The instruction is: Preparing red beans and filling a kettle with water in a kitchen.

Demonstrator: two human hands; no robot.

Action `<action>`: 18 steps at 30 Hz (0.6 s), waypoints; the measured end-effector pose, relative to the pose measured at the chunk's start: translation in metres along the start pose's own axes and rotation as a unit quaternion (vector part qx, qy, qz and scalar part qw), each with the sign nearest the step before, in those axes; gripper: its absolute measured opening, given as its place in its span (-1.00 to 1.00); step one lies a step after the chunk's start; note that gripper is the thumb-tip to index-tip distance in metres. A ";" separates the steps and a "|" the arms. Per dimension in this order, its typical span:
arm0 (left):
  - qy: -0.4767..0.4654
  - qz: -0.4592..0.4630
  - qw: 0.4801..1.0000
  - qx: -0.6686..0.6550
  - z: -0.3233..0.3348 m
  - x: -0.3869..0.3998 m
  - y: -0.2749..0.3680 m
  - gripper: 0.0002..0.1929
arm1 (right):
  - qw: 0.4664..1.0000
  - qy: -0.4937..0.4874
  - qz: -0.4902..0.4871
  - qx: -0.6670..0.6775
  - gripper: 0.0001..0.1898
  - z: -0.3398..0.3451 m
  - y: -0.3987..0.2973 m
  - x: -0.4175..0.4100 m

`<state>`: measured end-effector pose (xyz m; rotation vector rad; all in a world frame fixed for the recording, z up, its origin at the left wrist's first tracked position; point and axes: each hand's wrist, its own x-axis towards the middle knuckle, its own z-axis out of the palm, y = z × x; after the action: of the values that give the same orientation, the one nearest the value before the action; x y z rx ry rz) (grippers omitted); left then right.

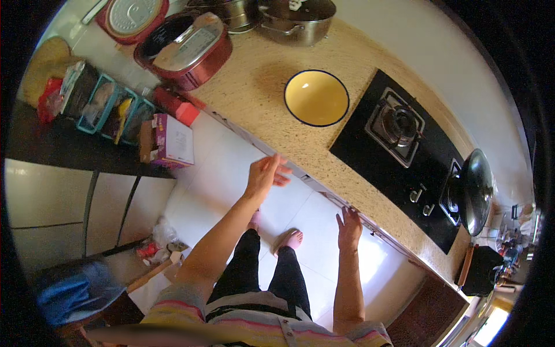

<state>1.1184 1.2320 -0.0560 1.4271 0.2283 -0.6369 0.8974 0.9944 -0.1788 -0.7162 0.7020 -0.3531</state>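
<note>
My left hand point(265, 174) hovers by the front edge of the speckled stone countertop point(269, 117), its fingers slightly curled with nothing in them. Further right, my right hand point(350, 227) is at the counter's front edge with its fingers apart. Whether it touches the edge I cannot tell. It holds nothing that I can see. On the counter beyond both hands stands a yellow enamel bowl point(316, 99) with a dark blue rim, and nothing shows inside it. Just right of the bowl lies a black glass gas hob point(368, 156).
A lidded wok point(477, 193) sits on the hob's far-right burner. At the back left are a red multicooker point(204, 60) with its lid raised and a lidded steel pot point(299, 28). A purple-and-white box point(175, 141) and turquoise baskets point(104, 104) occupy the dark surface at left.
</note>
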 end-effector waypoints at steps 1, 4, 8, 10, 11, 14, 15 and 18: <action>0.026 -0.008 1.000 0.005 -0.022 -0.008 -0.016 -0.51 | 1.000 -0.012 -0.003 -0.004 -0.61 0.007 0.002 0.005; 0.087 -0.038 0.995 -0.011 -0.089 -0.013 -0.058 -0.55 | 0.998 -0.011 0.010 0.069 -0.69 0.004 0.007 0.022; 0.170 -0.006 0.983 0.063 -0.167 0.012 -0.085 -0.71 | 0.999 0.007 0.003 0.052 -0.67 0.017 0.015 0.026; 0.188 0.012 0.977 0.103 -0.201 0.050 -0.096 -0.79 | 0.992 0.107 0.003 0.069 -0.66 0.039 0.012 0.021; 0.225 0.133 0.934 0.245 -0.223 0.073 -0.097 -0.79 | 0.997 0.071 -0.005 0.025 -0.57 0.037 0.016 0.020; 0.216 0.155 0.889 0.372 -0.245 0.151 -0.071 -0.68 | 0.975 0.051 0.014 -0.216 -0.42 0.055 0.023 0.005; 0.243 0.213 0.860 0.395 -0.277 0.179 -0.060 -0.65 | 0.976 0.038 0.016 -0.212 -0.42 0.084 0.046 0.001; 0.250 0.226 0.846 0.414 -0.290 0.248 -0.039 -0.60 | 0.943 -0.023 0.055 -0.329 -0.45 0.145 0.097 -0.017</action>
<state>1.3647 1.4432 -0.2613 2.3848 -0.0005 0.0896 0.9919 1.1407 -0.1601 -1.3067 0.8177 0.0146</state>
